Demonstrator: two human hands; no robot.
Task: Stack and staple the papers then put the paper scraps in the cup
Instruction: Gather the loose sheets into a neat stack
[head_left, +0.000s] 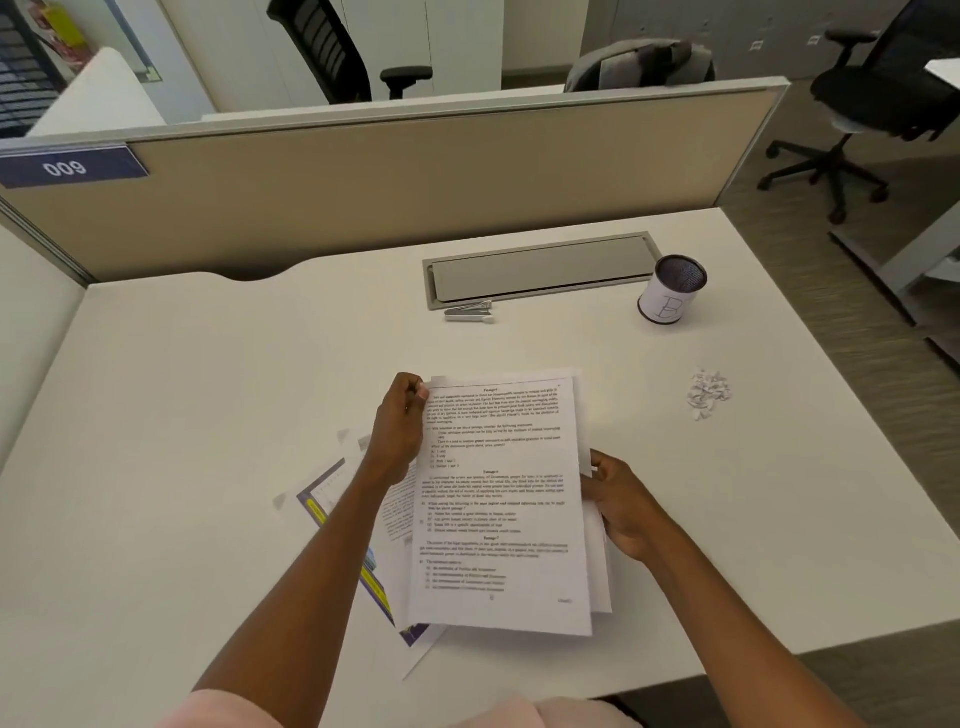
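The left hand (399, 423) pinches the top left corner of the papers (498, 499), and the right hand (626, 506) grips their right edge. The papers sit low over the bench (208, 389), long side pointing away from the person. More sheets (358, 525) lie loose under the left arm. The stapler (467, 310) lies straight ahead past the papers, a bit nearer the left hand. The scraps (707, 392) and cup (672, 290) are off to the right.

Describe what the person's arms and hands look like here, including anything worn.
Both forearms are bare. The left hand and right hand wear no gloves; no rings, watch or bands are visible. Pale pink fabric, perhaps a sleeve or clothing, shows at the bottom edge.
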